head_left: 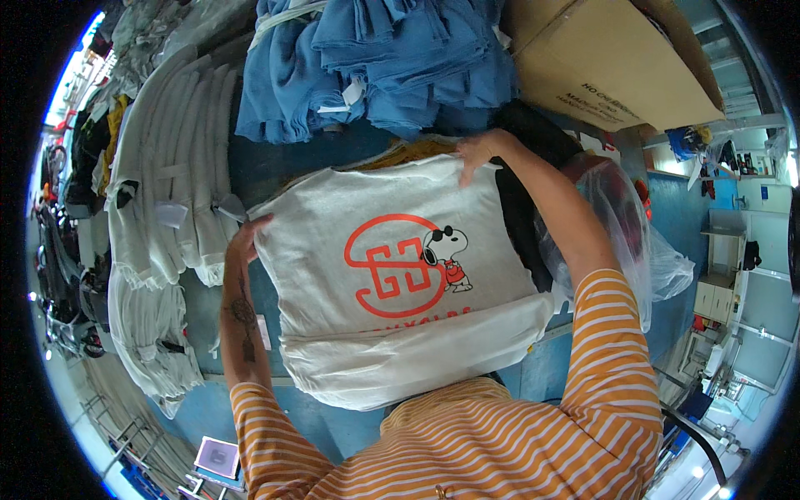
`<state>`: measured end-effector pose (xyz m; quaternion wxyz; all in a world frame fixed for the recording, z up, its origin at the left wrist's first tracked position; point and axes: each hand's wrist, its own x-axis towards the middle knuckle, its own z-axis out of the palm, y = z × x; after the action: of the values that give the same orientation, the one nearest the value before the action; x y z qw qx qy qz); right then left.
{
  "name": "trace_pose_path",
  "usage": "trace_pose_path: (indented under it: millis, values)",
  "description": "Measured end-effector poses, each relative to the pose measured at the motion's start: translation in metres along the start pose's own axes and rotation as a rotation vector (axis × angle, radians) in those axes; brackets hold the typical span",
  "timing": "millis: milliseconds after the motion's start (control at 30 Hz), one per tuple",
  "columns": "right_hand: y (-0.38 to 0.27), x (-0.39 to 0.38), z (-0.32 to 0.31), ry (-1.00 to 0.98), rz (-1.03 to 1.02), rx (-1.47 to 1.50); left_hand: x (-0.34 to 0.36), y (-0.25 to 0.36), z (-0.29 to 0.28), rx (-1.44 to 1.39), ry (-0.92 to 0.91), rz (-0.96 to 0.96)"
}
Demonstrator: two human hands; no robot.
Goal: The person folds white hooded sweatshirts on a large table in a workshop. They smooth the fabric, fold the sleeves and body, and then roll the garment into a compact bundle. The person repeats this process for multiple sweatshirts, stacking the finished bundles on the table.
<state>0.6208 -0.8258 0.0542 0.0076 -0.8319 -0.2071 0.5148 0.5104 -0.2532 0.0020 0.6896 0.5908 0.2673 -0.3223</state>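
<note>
A white shirt panel [333, 250] lies spread before me, printed with a red emblem and a cartoon dog in sunglasses. Its near part hangs folded over the table edge, close to my body. My left hand [247, 239] grips the panel's left edge near the upper corner, the fingers partly hidden. At the far right corner, my right hand [482, 152] has its fingers closed on the top edge. Mustard-coloured cloth [408, 152] peeks out beyond that edge. Black cloth [518, 225] shows along the panel's right side.
Stacked white cloth pieces [171, 167] run along the left. Blue cloth bundles [375, 67] are piled at the far side, tied with strips. A cardboard box [608, 62] stands at the far right, with a clear plastic bag [621, 242] nearer. The blue table [267, 162] lies beneath.
</note>
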Motion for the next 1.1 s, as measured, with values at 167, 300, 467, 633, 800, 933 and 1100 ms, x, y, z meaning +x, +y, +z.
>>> trace_pose_path:
  millis: [167, 300, 467, 633, 800, 933, 1100]
  values:
    - [-0.02, -0.043, 0.005, 0.241, -0.124, 0.071, -0.021, 0.033, -0.006, 0.389, -0.145, 0.035]
    - [-0.033, -0.086, 0.051, 0.582, -0.173, 0.104, -0.072, 0.036, 0.021, 0.85, 0.242, 0.282]
    - [-0.058, -0.154, 0.126, 0.791, -0.207, 0.215, -0.16, -0.001, 0.042, 1.135, 0.17, 0.551]
    - [-0.084, -0.184, 0.191, 0.923, -0.373, 0.115, -0.212, -0.063, 0.054, 0.9, -0.096, 0.77]
    - [-0.097, -0.187, 0.235, 0.951, -0.357, 0.088, -0.226, -0.11, 0.062, 0.963, -0.005, 0.792]
    - [-0.102, -0.19, 0.242, 0.952, -0.329, 0.082, -0.229, -0.116, 0.059, 1.013, 0.073, 0.83]
    - [-0.112, -0.178, 0.286, 0.814, -0.308, -0.074, -0.23, -0.146, 0.063, 1.528, -0.029, 0.63]
